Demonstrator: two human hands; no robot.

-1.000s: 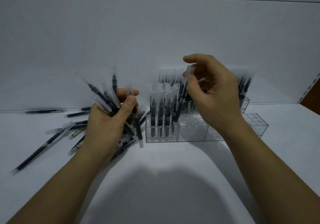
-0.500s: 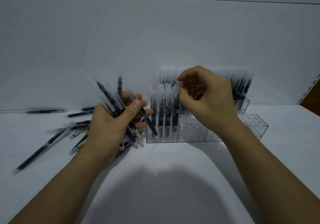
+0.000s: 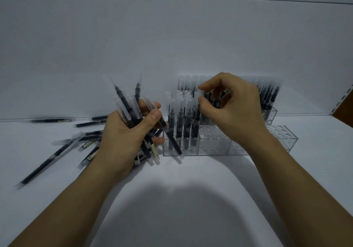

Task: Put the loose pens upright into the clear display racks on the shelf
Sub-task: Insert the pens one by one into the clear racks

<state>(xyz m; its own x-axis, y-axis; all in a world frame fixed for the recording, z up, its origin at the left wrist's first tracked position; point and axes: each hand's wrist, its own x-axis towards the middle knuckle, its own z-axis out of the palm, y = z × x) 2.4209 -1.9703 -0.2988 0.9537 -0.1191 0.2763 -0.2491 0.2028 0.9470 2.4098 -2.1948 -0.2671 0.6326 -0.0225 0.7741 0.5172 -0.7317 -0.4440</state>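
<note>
My left hand (image 3: 129, 136) grips a bundle of black pens with clear caps (image 3: 127, 105), fanned upward, just left of the racks. My right hand (image 3: 233, 109) pinches the clear cap of one pen (image 3: 198, 111) standing in the front clear rack (image 3: 214, 145), thumb and forefinger closed on its top. The front rack holds several upright pens at its left end; its other holes are bare. A rear rack (image 3: 270, 113) behind it is packed with upright pens, partly hidden by my right hand.
Loose pens (image 3: 55, 153) lie scattered on the white shelf (image 3: 181, 199) to the left, some near the back wall (image 3: 51, 120). A brown shelf upright (image 3: 343, 109) shows at the far right edge.
My right hand has lowered the pen from above into the front rack. My left hand with its bundle has shifted right, closer to the rack.
</note>
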